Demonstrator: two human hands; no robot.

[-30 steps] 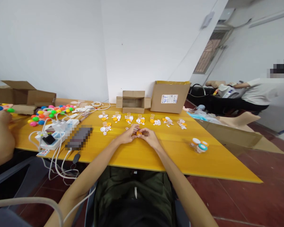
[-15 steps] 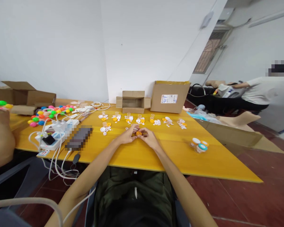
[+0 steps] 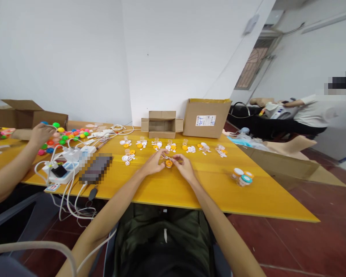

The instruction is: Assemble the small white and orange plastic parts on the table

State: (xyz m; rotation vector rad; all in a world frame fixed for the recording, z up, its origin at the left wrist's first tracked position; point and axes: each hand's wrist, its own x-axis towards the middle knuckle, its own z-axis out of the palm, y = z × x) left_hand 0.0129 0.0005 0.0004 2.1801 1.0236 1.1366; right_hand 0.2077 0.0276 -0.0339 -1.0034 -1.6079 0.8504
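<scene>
A small round piece with an orange top (image 3: 168,164) sits on the table between my two hands. My left hand (image 3: 153,163) is on its left side, thumb beside it and fingers spread apart beyond it. My right hand (image 3: 185,166) is on its right, thumb and fingertips drawn together by small white pieces (image 3: 167,157) just behind the orange top. Whatever is between those right fingertips is too small to make out. Farther back stand groups of clear cups, orange rings and white discs (image 3: 170,147), with another group (image 3: 128,157) to the left.
Three lidded jars (image 3: 242,176) stand together at right. Behind are an open small carton (image 3: 162,126) and a large cardboard box (image 3: 207,118). At left lie a power strip (image 3: 72,166), a phone (image 3: 96,169), cables and colourful balls (image 3: 65,137); a co-worker's arm (image 3: 23,154) reaches there.
My fingers have loosened from around the orange-topped piece, which now shows more fully between them. My right fingertips have shifted slightly back. The co-worker's arm has moved right toward the balls.
</scene>
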